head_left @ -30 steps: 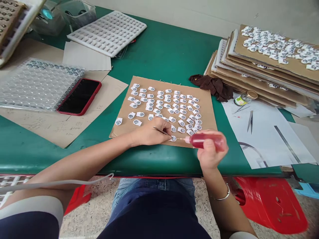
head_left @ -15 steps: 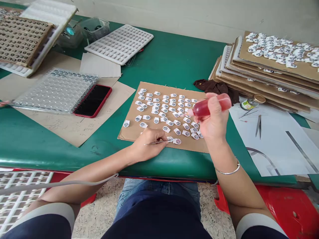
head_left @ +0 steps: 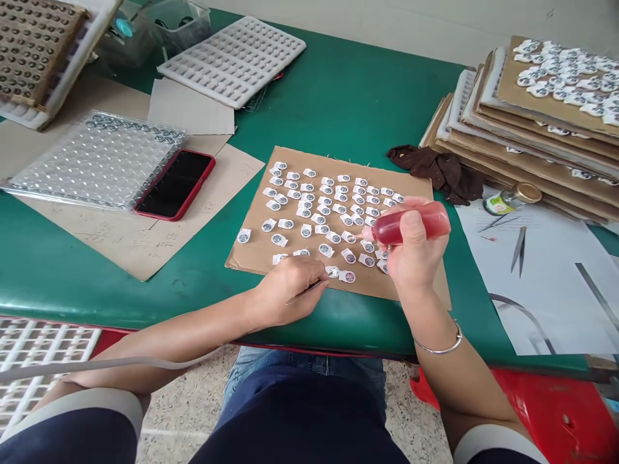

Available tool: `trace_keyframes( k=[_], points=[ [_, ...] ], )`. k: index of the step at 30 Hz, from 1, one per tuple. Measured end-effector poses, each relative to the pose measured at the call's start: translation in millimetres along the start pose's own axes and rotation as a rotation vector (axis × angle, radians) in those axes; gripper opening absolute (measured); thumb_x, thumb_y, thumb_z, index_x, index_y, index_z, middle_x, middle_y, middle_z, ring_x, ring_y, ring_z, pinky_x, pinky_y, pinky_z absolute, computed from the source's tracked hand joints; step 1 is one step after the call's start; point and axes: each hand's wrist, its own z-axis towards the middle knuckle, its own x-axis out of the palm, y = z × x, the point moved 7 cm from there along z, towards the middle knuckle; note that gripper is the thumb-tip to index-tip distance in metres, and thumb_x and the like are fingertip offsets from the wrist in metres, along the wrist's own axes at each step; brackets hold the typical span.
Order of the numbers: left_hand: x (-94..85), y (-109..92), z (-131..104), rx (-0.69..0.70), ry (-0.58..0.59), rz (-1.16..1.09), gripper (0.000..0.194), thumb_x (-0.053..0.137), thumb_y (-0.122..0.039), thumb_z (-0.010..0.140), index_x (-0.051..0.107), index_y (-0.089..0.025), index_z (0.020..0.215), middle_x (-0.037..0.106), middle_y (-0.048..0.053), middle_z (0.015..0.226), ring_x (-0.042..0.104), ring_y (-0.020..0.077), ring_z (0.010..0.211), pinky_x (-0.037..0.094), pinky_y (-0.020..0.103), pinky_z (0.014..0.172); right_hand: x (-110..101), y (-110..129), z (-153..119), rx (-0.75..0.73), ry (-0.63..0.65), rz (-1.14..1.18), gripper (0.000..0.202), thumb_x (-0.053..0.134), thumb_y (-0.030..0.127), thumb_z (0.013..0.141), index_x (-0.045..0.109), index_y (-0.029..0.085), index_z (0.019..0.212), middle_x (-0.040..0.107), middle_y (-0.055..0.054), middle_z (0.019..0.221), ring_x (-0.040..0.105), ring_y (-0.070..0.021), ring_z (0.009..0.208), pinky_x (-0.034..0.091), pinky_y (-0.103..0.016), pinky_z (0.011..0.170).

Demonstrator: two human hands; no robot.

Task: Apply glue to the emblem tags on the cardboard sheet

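Note:
My left hand (head_left: 294, 290) is closed around a thin metal tool (head_left: 307, 291), whose exact kind I cannot make out. It rests at the front edge of a cardboard sheet (head_left: 251, 248), beside two small white tabs with round printed discs (head_left: 347, 276). In my right hand (head_left: 413, 254) is a squeeze bottle (head_left: 413, 223) of red liquid, tilted with its narrow nozzle pointing left and low over the sheet. Loose rows of similar white tabs (head_left: 305, 196) cover the cardboard. Some tabs are hidden behind the bottle and my hands.
Left lie a red-cased phone (head_left: 175, 183), a clear tray (head_left: 97, 161) and a white moulded tray (head_left: 235, 61). Right are stacked cardboard sheets (head_left: 488, 109), dark cloth (head_left: 435, 171), a small jar (head_left: 512, 198) and tweezers (head_left: 519, 251) on paper.
The camera view has shifted slightly. My right hand has moved the bottle a little lower and nearer, its nozzle by another tab. My left hand has drawn the metal tool back from the front tabs.

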Motion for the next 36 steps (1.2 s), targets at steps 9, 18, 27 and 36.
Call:
trace_keyframes(
  k=[9, 18, 27, 36],
  points=[
    [15.0, -27.4, -5.3, 0.283, 0.107, 0.304, 0.016, 0.046, -0.006, 0.078, 0.049, -0.014, 0.064, 0.053, 0.006, 0.063, 0.047, 0.0158, 0.06, 0.041, 0.029, 0.055, 8.8, -8.0, -9.9, -0.01, 0.106, -0.086, 0.028, 0.047, 0.05, 0.085, 0.048, 0.024, 0.096, 0.059, -0.001, 0.08, 0.063, -0.0144, 0.065, 0.048, -0.026, 0.047],
    [38.8, -51.7, -23.7, 0.519, -0.06, 0.729, 0.018, 0.048, -0.004, 0.08, 0.048, -0.014, 0.064, 0.056, 0.008, 0.058, 0.051, 0.0195, 0.058, 0.039, 0.033, 0.053, 35.1, 13.4, -20.8, -0.095, 0.285, -0.289, 0.021, 0.068, 0.038, 0.071, 0.056, 0.021, 0.073, 0.062, 0.001, 0.07, 0.06, -0.014, 0.066, 0.052, -0.031, 0.062],
    [40.2, -51.4, -25.1, 0.517, -0.08, 0.761, 0.019, 0.047, -0.004, 0.08, 0.047, -0.014, 0.064, 0.056, 0.008, 0.058, 0.05, 0.019, 0.056, 0.036, 0.033, 0.052, 39.1, 11.0, -24.1, -0.108, 0.325, -0.358, 0.023, 0.068, 0.039, 0.07, 0.055, 0.021, 0.073, 0.062, 0.001, 0.067, 0.058, -0.0137, 0.06, 0.051, -0.032, 0.061],
    [39.4, -50.7, -24.8, 0.514, -0.075, 0.735, 0.02, 0.046, -0.002, 0.08, 0.047, -0.014, 0.064, 0.055, 0.008, 0.057, 0.05, 0.019, 0.056, 0.036, 0.033, 0.053, 40.4, 8.4, -25.1, -0.119, 0.332, -0.387, 0.024, 0.068, 0.04, 0.071, 0.055, 0.021, 0.074, 0.062, 0.001, 0.066, 0.058, -0.0134, 0.059, 0.05, -0.031, 0.058]
  ],
)
